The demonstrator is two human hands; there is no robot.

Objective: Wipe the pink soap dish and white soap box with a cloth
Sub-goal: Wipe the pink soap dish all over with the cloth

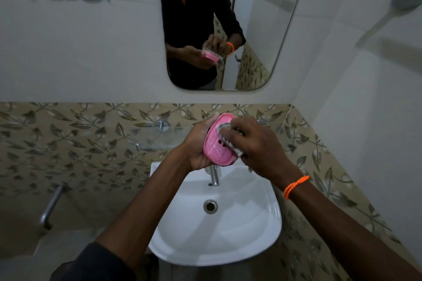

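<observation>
Above the white sink, at its 12 o'clock: pink soap dish, tilted, cradled by left hand with fingers curled round its far edge. Right hand, knuckles up, fingers bent, presses a cloth into the dish; orange wristband on that forearm

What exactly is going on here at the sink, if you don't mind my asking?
A person stands at a white sink below a mirror, cleaning a pink soap dish. The left hand grips the dish from the side and holds it tilted above the tap. The right hand presses a pale cloth into the dish. The white soap box is not in view, so that part of the job cannot be judged.
</observation>
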